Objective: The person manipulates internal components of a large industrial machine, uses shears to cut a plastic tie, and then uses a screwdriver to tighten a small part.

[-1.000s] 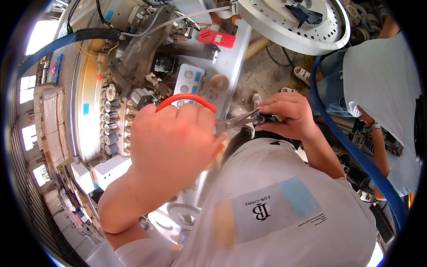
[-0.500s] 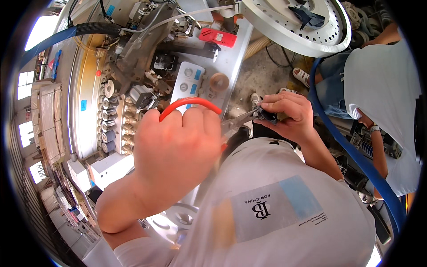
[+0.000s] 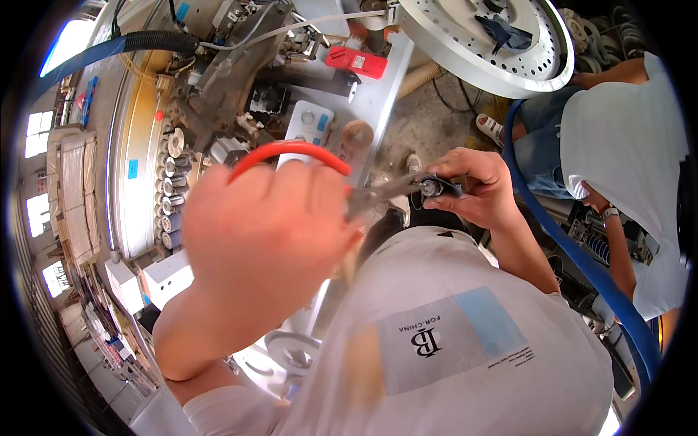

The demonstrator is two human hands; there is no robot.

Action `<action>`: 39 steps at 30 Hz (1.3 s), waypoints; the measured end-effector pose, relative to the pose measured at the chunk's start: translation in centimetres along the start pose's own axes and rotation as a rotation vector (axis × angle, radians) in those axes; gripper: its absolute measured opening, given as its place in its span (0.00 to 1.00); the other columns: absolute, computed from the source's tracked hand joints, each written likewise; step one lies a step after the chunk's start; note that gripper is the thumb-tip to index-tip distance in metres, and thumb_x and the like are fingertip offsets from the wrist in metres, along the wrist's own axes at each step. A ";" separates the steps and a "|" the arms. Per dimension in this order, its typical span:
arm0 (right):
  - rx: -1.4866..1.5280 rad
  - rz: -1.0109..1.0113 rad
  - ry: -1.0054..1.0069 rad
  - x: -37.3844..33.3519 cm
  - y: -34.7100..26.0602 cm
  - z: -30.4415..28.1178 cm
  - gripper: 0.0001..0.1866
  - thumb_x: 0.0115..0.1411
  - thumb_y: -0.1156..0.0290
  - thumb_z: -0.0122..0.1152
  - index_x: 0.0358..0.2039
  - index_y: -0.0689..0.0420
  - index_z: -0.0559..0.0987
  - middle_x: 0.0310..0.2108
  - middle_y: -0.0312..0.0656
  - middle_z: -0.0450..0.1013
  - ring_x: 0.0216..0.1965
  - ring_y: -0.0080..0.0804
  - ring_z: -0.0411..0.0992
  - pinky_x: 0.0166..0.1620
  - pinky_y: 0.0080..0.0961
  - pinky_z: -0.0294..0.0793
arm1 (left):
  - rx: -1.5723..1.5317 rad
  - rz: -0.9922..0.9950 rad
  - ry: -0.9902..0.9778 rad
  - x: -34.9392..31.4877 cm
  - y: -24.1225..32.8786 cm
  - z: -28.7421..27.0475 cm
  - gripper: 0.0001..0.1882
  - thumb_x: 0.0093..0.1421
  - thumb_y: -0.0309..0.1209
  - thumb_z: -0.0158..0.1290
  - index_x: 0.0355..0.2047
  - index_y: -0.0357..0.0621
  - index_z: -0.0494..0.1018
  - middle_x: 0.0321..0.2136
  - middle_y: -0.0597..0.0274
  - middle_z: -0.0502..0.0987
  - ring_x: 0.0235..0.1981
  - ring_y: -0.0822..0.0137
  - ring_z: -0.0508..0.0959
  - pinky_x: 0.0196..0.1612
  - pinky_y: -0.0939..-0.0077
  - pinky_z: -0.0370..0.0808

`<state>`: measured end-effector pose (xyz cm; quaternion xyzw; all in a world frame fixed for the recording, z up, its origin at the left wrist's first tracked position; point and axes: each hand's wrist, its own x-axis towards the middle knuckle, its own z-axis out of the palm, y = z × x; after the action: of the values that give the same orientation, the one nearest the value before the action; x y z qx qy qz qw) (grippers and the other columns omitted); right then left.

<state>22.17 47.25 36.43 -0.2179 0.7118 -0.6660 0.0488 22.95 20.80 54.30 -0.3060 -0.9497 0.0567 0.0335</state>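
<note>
My left hand (image 3: 265, 232), blurred by motion, is wrapped round red-handled pliers (image 3: 389, 190). One red handle arches above its knuckles, and the metal jaws reach to the right. Held in my right hand (image 3: 480, 187) is a small round metal part (image 3: 430, 188), pinched between thumb and fingers with a dark, flexible piece around it. The jaw tips meet or overlap the left side of this part; whether they grip it I cannot tell. The pliers' other handle is mostly hidden by my left hand.
Beyond my hands is a machine bench with a red box (image 3: 356, 62), a white gauge panel (image 3: 309, 123) and a tape roll (image 3: 358, 135). A perforated white wheel (image 3: 502, 43) hangs at top right. A blue hose (image 3: 574, 247) runs beside another person (image 3: 618, 138) at right.
My left hand has shifted left and slightly up with the pliers. In my right hand the part has turned, showing more of its round metal face.
</note>
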 end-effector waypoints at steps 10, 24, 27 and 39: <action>0.388 -0.082 -0.003 0.2 1.1 0.7 0.23 0.46 0.84 0.78 0.44 0.60 0.81 0.43 0.45 0.82 0.43 0.33 0.82 0.45 0.27 0.80 | -0.012 -0.010 0.025 -0.9 -0.5 -0.5 0.26 0.33 0.43 0.74 0.32 0.48 0.78 0.20 0.70 0.73 0.19 0.66 0.71 0.25 0.70 0.62; -0.100 -0.249 -0.113 1.6 0.0 0.4 0.25 0.44 0.75 0.82 0.42 0.59 0.79 0.36 0.53 0.82 0.35 0.40 0.82 0.37 0.28 0.72 | 0.169 0.054 -0.088 -1.7 0.0 -0.1 0.20 0.42 0.44 0.68 0.30 0.47 0.76 0.21 0.69 0.69 0.21 0.68 0.70 0.27 0.69 0.60; -0.155 -0.246 -0.121 1.5 0.1 0.2 0.24 0.44 0.75 0.82 0.40 0.60 0.78 0.35 0.52 0.82 0.35 0.40 0.82 0.37 0.27 0.72 | 0.181 0.067 -0.065 -1.8 0.0 0.3 0.19 0.43 0.44 0.67 0.29 0.47 0.75 0.21 0.69 0.68 0.20 0.68 0.69 0.27 0.69 0.60; 0.610 0.277 0.046 1.3 1.4 1.4 0.17 0.70 0.73 0.58 0.57 0.61 0.72 0.46 0.42 0.77 0.44 0.27 0.77 0.50 0.24 0.76 | -0.192 -0.149 0.171 -1.3 -3.2 1.5 0.27 0.32 0.42 0.76 0.32 0.43 0.80 0.20 0.65 0.75 0.21 0.64 0.74 0.26 0.69 0.68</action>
<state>21.12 45.46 35.18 -0.0796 0.5035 -0.8400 0.1858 22.00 17.28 53.19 -0.2403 -0.9645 -0.0632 0.0893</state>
